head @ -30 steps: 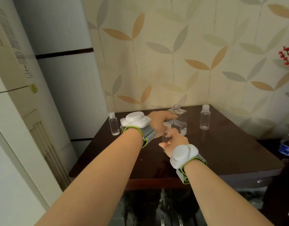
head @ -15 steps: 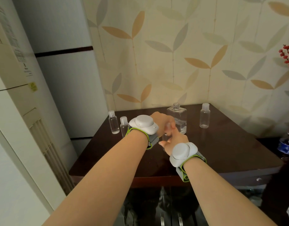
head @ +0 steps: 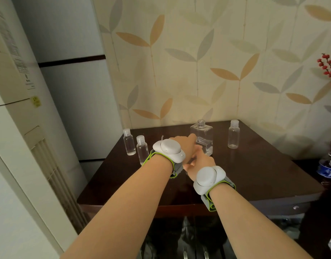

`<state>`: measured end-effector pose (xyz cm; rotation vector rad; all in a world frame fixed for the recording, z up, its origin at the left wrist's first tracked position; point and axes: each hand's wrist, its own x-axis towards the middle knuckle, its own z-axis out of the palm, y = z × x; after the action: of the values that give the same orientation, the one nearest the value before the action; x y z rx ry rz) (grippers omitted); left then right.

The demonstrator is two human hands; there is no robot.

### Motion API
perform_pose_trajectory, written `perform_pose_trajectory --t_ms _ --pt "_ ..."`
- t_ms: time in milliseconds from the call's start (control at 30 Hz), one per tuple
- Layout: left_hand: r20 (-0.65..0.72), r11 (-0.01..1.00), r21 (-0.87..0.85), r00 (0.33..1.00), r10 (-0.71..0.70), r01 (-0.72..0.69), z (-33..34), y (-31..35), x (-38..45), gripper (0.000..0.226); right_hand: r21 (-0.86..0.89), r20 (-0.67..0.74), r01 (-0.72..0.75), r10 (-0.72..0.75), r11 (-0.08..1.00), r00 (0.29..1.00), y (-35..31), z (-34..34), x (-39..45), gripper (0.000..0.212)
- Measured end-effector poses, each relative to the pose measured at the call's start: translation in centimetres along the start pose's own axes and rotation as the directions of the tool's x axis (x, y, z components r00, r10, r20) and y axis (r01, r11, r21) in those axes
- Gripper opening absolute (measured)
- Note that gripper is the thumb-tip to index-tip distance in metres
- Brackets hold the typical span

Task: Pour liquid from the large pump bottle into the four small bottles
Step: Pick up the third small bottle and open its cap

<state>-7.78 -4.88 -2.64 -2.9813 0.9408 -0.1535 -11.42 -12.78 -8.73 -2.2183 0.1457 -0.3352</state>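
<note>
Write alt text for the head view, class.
Both hands, left hand and right hand, meet over a dark table before an uncapped large bottle. Three capped small bottles stand around; what the hands hold is hidden.

Dark wooden table (head: pixel 254 176) bears a square bottle (head: pixel 204 139) and three small capped bottles (head: pixel 129 143).

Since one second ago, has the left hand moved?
Yes. The left hand drew back toward the person, off the large bottle, which stands in place.
</note>
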Motion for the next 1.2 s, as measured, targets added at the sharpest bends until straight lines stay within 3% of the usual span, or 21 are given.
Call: perform_pose_trajectory --t_ms 133,267,433,533,633,767,900,967,1033,1100,1200 --pt "-0.031 0.999 0.045 1.000 -0.003 0.004 -0.2 0.4 -0.3 0.021 0.032 -0.028 0.016 -0.015 0.999 0.999 0.2 0.1 0.0 0.040" --pt "-0.103 0.998 0.055 0.994 0.023 -0.018 0.4 0.2 -0.4 0.028 -0.192 -0.029 -0.036 0.031 0.981 0.999 0.2 0.0 0.0 0.028" --pt "-0.069 0.989 -0.121 0.995 0.075 -0.083 0.9 -0.2 -1.1 0.051 -0.128 -0.027 0.006 -0.010 0.992 1.000 0.2 0.1 0.0 0.024" --pt "-0.088 0.925 -0.356 0.990 0.108 -0.132 1.0 -0.5 -1.6 0.050 -0.104 -0.031 0.008 -0.011 0.995 0.999 0.3 0.1 0.0 0.025" --pt "-0.126 0.880 -0.445 0.985 0.119 -0.163 1.0 -0.6 -1.9 0.048 -0.095 -0.030 0.011 -0.014 0.995 0.999 0.2 0.1 -0.1 0.023" --pt "-0.214 0.948 -0.300 0.976 0.038 -0.103 1.2 -1.0 -1.6 0.031 -0.072 -0.020 0.006 -0.007 0.997 1.000 0.0 0.1 -0.1 0.032" --pt "-0.243 0.994 -0.085 0.969 0.042 -0.064 1.2 -0.8 -1.2 0.031 -0.044 -0.008 -0.003 0.003 0.999 1.000 0.1 0.2 -0.2 0.032" --pt "-0.194 1.000 -0.015 0.981 -0.003 0.000 0.7 -0.7 -0.8 0.037 -0.041 -0.002 -0.040 0.040 0.998 0.999 0.2 0.3 0.0 0.027" --pt "-0.113 0.996 -0.090 0.993 -0.031 0.021 0.4 -0.6 -0.7 0.056 -0.036 0.000 -0.090 0.090 0.995 0.996 0.3 0.3 0.3 0.018" --pt "-0.092 0.950 -0.310 0.996 0.020 -0.048 -0.1 -0.4 -1.0 0.070 -0.029 -0.005 -0.105 0.105 0.994 0.994 0.4 0.4 0.4 0.013" --pt "-0.130 0.884 -0.446 0.988 0.089 -0.138 -0.5 -0.6 -1.4 0.061 -0.038 -0.046 -0.043 0.041 0.998 0.998 0.6 0.7 0.3 0.028"
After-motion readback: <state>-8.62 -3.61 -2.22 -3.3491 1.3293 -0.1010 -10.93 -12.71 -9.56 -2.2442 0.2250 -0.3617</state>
